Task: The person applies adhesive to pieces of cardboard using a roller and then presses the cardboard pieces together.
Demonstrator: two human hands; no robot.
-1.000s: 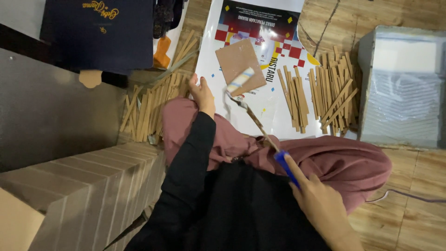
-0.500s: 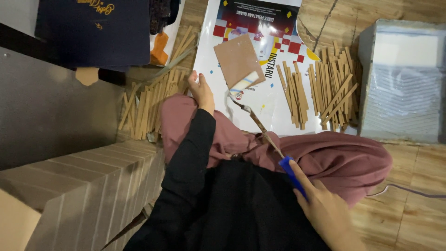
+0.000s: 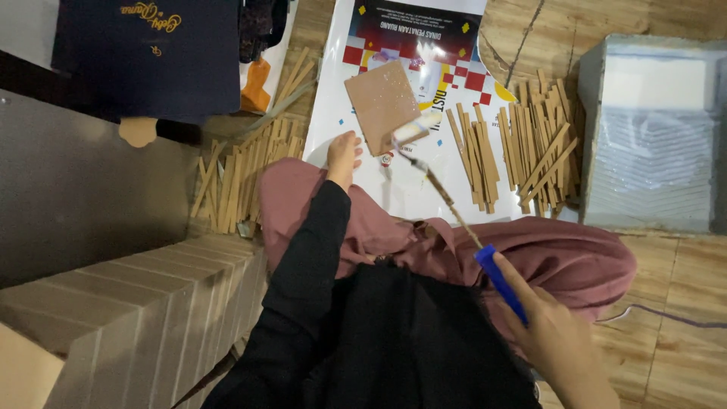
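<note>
**Roller on the card square, left hand bracing the sheet**

Near: right hand (image 3: 556,341) wrapped tight round the blue plastic handle of a small long-shafted paint roller (image 3: 447,201). Pale roller head sits on the lower right corner of the brown cardboard square (image 3: 382,104).

Left hand (image 3: 342,155) lies loosely open, holding nothing, fingers on the white printed poster sheet (image 3: 356,121) just beside the square's lower left edge.

To do this well, my read: keep the head flat, light even strokes out past the edges, and move the left fingers onto the square itself or it may skid.

Mid: loose bundles of thin brown cardboard strips (image 3: 530,144) right of the square, more left of the sheet.

Far: the poster's top carries a dark banner with a red-and-white checker band. Top left, a dark navy flat box lid (image 3: 151,57) with gold script. Right, a grey rectangular tray (image 3: 651,136).
</note>
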